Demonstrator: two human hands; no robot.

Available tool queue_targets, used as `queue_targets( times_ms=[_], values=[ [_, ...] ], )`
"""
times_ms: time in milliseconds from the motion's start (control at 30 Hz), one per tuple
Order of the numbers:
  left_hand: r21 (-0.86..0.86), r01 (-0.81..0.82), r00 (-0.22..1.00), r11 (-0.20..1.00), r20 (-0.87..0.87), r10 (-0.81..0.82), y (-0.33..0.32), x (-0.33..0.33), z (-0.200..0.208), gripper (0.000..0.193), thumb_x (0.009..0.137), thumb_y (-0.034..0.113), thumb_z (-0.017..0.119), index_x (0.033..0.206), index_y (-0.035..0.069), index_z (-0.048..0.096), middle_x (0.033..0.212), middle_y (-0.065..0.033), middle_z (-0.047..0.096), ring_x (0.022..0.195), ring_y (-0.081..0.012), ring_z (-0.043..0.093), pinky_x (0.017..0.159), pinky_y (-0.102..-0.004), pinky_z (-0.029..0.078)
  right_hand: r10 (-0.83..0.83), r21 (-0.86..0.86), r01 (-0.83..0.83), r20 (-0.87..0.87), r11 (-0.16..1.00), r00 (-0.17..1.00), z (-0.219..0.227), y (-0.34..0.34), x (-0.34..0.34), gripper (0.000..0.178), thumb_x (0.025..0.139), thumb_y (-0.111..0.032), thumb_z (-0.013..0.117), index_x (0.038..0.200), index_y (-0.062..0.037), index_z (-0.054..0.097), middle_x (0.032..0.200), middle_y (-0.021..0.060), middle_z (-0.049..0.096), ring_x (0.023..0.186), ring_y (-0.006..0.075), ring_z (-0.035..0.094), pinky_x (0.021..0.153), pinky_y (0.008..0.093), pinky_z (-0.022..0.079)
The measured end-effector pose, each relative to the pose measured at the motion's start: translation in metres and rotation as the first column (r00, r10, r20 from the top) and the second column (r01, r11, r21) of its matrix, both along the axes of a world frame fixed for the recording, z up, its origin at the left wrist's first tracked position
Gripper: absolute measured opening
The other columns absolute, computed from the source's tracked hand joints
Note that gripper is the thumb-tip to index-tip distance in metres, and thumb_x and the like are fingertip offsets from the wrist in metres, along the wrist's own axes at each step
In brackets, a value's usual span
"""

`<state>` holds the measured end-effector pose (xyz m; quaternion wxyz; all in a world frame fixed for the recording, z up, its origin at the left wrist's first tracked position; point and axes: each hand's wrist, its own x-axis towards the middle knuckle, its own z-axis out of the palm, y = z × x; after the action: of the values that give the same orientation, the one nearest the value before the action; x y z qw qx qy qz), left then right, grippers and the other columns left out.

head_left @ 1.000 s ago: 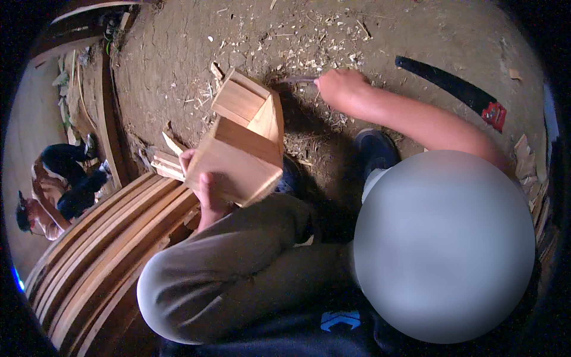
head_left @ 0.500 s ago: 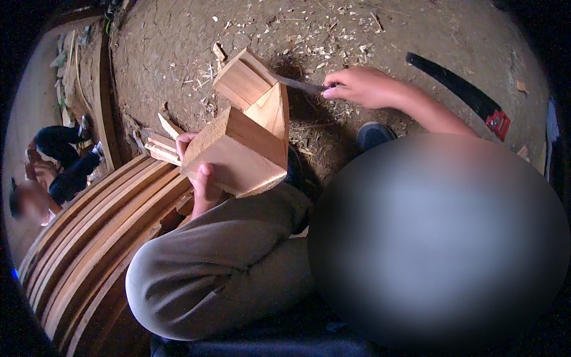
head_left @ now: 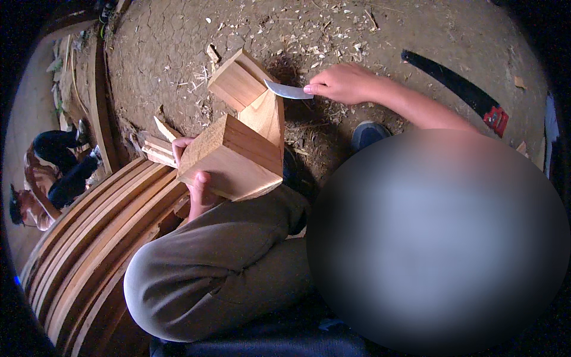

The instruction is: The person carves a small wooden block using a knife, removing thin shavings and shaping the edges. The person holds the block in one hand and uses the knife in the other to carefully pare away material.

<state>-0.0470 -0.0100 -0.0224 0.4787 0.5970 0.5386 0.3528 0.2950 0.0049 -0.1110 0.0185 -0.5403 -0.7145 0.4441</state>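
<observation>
Left hand [head_left: 200,189] at 9 o'clock gripping a notched block [head_left: 250,135], right hand [head_left: 345,84] at 1 o'clock holding a curved blade [head_left: 289,91], its tip at the block's edge, saw [head_left: 455,83] at 2, planks [head_left: 113,220] at 8, another person [head_left: 39,169] at 9, shavings [head_left: 315,65] at 12

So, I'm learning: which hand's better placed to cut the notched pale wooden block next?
Probably the right hand: it holds the curved grey metal blade near the notch; the left hand grips the block.

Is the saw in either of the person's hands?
No, the saw lies on the ground; the left hand holds the wooden block and the right hand a curved blade.
</observation>
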Motion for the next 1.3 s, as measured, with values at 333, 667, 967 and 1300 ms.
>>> queue_targets(
  times_ms=[333,667,967,1300],
  values=[
    [0.07,-0.002,0.996,0.998,0.088,-0.004,0.0,0.004,-0.002,0.082,0.059,0.06,0.071,0.107,0.002,0.04,0.098,-0.0077,0.044,0.092,-0.0166,0.044,0.083,-0.031,0.035,0.061,-0.007,-0.062,-0.099,0.998,0.993,0.003,0.011,0.001,0.047,0.092,-0.049,0.045,0.086,-0.0061,0.064,0.073,0.015,0.063,0.067,0.0331,0.06,0.064,0.0455,0.045],
    [0.057,0.081,0.989,0.995,0.119,-0.087,0.001,-0.003,-0.007,0.082,0.066,0.059,0.07,0.117,0.003,0.038,0.104,-0.0056,0.045,0.097,-0.0162,0.048,0.085,-0.0292,0.039,0.07,-0.058,-0.076,-0.105,0.995,0.992,0.007,0.018,0.008,0.04,0.093,-0.045,0.046,0.101,-0.0123,0.067,0.075,0.0124,0.063,0.071,0.0266,0.061,0.066,0.0407,0.045],
    [0.018,-0.005,0.995,1.0,0.098,0.004,0.0,0.004,-0.001,0.085,0.058,0.062,0.072,0.109,0.002,0.04,0.099,-0.0077,0.044,0.094,-0.0164,0.045,0.084,-0.0314,0.036,0.087,0.016,-0.088,0.016,0.996,0.996,0.018,0.012,0.0,0.037,0.092,-0.045,0.044,0.097,-0.0162,0.068,0.081,0.0135,0.065,0.079,0.0329,0.063,0.071,0.0455,0.047],
    [0.045,-0.036,0.994,0.998,0.102,0.031,0.001,0.007,0.006,0.083,0.059,0.06,0.073,0.109,0.002,0.04,0.1,-0.0081,0.046,0.095,-0.0174,0.046,0.085,-0.0328,0.037,0.076,0.169,-0.084,0.056,0.982,0.996,0.015,0.002,-0.001,0.037,0.093,-0.045,0.043,0.088,-0.0161,0.066,0.073,0.0144,0.064,0.074,0.0378,0.062,0.071,0.049,0.048]
  ],
)
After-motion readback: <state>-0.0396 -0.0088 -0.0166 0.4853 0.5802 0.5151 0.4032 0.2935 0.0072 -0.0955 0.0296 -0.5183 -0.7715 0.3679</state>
